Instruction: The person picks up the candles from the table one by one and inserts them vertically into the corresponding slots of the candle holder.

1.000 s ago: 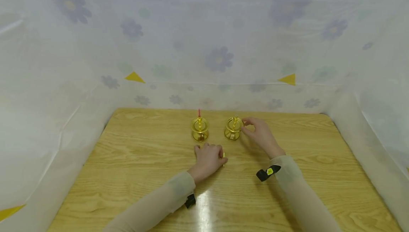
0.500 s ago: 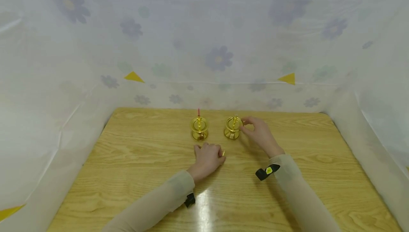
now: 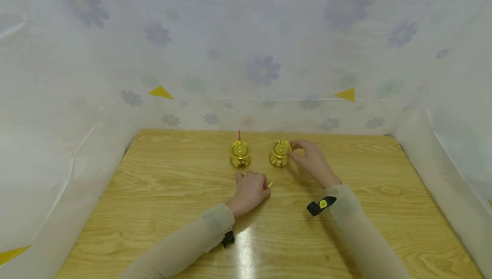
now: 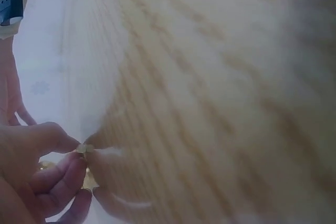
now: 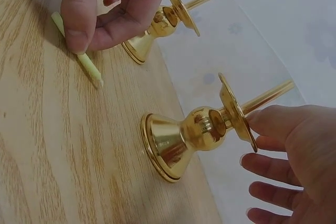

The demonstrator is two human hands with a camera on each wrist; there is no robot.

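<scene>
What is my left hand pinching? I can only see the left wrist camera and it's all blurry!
Observer: The right wrist view shows your left hand pinching a thin pale yellow candle that lies flat on the table.
Operator: Where are the shiny gold things?
Observer: In the head view, two gold candle holders stand upright just beyond that hand: the left holder and the right holder. A pink candle sticks up from the left one.
Operator: What is my other hand doing?
Observer: Your right hand is beside the right holder, and its thumb touches the rim of the holder's dish.
</scene>
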